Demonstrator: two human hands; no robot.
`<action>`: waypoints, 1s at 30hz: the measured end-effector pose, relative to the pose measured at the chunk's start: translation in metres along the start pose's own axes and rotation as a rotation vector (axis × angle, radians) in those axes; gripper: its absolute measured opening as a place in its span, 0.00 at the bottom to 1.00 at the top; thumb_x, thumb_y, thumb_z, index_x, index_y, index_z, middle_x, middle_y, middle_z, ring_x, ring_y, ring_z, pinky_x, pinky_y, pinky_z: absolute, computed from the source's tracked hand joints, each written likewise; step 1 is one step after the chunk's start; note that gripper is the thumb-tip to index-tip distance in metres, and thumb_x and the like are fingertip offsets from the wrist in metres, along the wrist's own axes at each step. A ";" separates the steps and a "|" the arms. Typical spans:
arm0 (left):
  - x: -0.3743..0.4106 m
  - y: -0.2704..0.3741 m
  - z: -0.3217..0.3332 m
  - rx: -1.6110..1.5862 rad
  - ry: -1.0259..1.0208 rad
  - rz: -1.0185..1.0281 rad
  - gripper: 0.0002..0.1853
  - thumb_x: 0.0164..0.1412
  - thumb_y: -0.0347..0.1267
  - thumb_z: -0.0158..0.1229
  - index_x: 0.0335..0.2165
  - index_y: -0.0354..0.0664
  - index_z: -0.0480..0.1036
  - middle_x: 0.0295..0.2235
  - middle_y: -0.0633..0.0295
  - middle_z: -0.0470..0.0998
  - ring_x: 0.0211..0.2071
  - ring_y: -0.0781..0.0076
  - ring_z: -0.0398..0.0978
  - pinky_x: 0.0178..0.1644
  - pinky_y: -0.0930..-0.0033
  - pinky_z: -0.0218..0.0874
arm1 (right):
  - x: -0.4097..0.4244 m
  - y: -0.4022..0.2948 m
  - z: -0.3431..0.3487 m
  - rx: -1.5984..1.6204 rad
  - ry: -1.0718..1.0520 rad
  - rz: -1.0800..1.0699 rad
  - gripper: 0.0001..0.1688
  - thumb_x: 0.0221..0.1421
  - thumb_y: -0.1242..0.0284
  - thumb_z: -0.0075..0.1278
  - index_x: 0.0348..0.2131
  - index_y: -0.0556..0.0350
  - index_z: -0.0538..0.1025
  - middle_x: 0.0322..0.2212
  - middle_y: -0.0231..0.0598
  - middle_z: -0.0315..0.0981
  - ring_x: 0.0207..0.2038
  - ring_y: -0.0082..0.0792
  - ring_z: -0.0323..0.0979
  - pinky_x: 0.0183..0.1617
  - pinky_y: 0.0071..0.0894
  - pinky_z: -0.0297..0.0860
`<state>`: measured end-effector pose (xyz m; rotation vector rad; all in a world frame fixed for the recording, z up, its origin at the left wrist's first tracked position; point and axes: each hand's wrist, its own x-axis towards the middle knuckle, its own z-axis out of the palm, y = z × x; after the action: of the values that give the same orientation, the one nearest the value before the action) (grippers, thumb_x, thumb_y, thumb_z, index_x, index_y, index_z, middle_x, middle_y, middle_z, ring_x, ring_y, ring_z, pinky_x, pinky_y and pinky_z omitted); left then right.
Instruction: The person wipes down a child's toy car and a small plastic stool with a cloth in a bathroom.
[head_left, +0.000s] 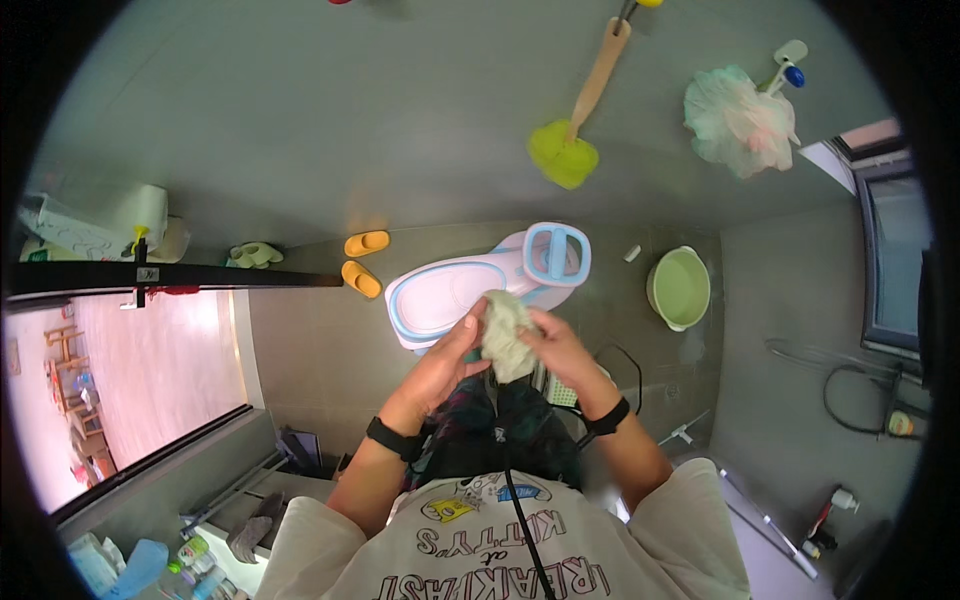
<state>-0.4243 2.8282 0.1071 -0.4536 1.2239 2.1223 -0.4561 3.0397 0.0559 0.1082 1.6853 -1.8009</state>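
Note:
A crumpled pale green-white cloth (508, 336) is held up in front of my body, above the tiled floor. My left hand (454, 352) touches its left side, thumb up and fingers partly behind it. Against its right side, my right hand (556, 345) grips the cloth with bent fingers. Just beyond the hands lies a pink and blue plastic children's seat or bath item (457, 289), with a blue-rimmed part at its right end. Under my right hand a pale green perforated basket (566, 390) shows in part.
A green plastic basin (679, 289) stands at the right by the wall. Yellow slippers (361, 279) lie left of the pink item. A black-framed glass door edge (240, 274) juts in from the left. A green scrubber (564, 154) and a mesh bath puff (741, 120) hang on the wall.

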 end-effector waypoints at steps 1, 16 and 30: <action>0.002 0.004 0.001 0.060 -0.008 -0.027 0.41 0.67 0.57 0.40 0.67 0.45 0.44 0.66 0.53 0.50 0.65 0.57 0.52 0.63 0.52 0.53 | -0.007 -0.001 -0.014 0.103 0.070 0.037 0.20 0.61 0.76 0.49 0.53 0.58 0.71 0.45 0.36 0.75 0.47 0.26 0.71 0.51 0.29 0.69; 0.002 0.032 -0.072 0.046 0.269 0.153 0.35 0.69 0.51 0.42 0.59 0.30 0.58 0.53 0.47 0.71 0.51 0.59 0.71 0.54 0.62 0.65 | -0.130 -0.059 -0.156 0.405 0.762 -0.253 0.25 0.65 0.73 0.38 0.59 0.62 0.62 0.56 0.46 0.64 0.59 0.41 0.64 0.61 0.41 0.63; 0.008 -0.018 -0.052 -0.265 0.657 0.349 0.34 0.68 0.50 0.45 0.58 0.31 0.61 0.52 0.49 0.72 0.51 0.59 0.71 0.56 0.59 0.63 | 0.027 -0.079 -0.235 0.114 0.373 -0.001 0.25 0.63 0.73 0.47 0.57 0.63 0.66 0.54 0.41 0.68 0.54 0.36 0.67 0.58 0.37 0.64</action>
<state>-0.4195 2.7926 0.0645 -1.2031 1.4484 2.5485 -0.6036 3.2401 0.0719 0.5204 1.8276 -1.9677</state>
